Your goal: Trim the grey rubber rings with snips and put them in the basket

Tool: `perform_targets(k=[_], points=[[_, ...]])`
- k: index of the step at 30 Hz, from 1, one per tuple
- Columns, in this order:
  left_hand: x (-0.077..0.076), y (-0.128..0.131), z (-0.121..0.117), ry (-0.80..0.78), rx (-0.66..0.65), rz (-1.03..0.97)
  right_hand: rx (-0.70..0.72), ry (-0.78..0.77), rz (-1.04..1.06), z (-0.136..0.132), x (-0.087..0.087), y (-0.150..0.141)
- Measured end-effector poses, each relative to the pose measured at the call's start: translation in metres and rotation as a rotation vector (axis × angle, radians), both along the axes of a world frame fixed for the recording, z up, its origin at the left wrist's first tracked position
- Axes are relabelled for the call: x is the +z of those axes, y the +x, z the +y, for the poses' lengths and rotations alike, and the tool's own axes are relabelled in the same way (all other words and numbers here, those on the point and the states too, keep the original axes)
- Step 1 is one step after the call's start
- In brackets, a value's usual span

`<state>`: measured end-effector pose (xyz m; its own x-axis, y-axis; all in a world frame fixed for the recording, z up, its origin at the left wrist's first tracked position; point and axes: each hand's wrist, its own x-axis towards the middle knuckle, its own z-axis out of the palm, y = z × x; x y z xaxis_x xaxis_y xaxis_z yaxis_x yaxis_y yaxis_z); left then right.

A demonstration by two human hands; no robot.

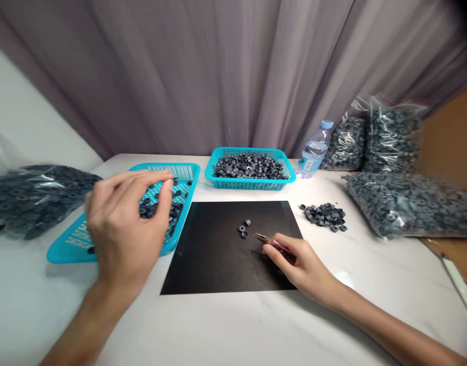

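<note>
My left hand is raised over the left blue basket, thumb and index fingertips pressed together. Whatever lies between them, if anything, is too small to make out. Small dark ring-shaped pieces are scattered inside that basket, partly hidden behind the hand. My right hand grips a pair of tweezers low over the black mat. Their tips point left, just short of a few dark rings lying on the mat. One of these rings rests on its side.
Behind the mat stands a second blue basket full of rings. To the right are a loose pile of rings, a water bottle and bulging clear bags of rings. Another filled bag lies at left. A grey curtain hangs behind.
</note>
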<state>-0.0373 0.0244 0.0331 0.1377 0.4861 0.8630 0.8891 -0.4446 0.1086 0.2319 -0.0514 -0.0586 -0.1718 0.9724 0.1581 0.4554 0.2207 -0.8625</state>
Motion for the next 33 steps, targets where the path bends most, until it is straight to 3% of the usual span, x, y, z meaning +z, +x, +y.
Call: perform_targets(k=[3, 8, 11, 13, 16, 19, 23, 28, 33], points=[[-0.005, -0.016, 0.018, -0.054, 0.169, 0.149, -0.001, 0.009, -0.002, 0.000, 0.001, 0.001], [-0.012, -0.022, 0.022, -0.107, 0.167, 0.250, -0.003, 0.020, -0.011, 0.000, 0.002, -0.001], [-0.010, -0.006, 0.010, -0.044, 0.085, 0.251, -0.005, 0.022, -0.016, 0.000, 0.002, -0.002], [-0.014, 0.010, 0.000, -0.047, -0.037, 0.333, -0.005, 0.015, -0.017, -0.001, 0.002, -0.002], [-0.034, 0.032, -0.008, -0.173, -0.287, 0.476, -0.009, 0.008, -0.019, -0.001, 0.002, -0.001], [-0.060, 0.043, -0.004, -0.347, -0.434, 0.549, -0.013, 0.009, -0.026, -0.001, 0.002, 0.000], [-0.076, 0.043, 0.004, -0.419, -0.496, 0.506, -0.011, -0.004, -0.020, -0.001, 0.002, 0.000], [-0.074, 0.045, 0.005, -0.458, -0.558, 0.451, -0.008, -0.009, -0.020, -0.002, 0.001, 0.000], [-0.073, 0.048, 0.004, -0.474, -0.521, 0.359, -0.006, -0.015, -0.017, -0.001, 0.001, 0.000]])
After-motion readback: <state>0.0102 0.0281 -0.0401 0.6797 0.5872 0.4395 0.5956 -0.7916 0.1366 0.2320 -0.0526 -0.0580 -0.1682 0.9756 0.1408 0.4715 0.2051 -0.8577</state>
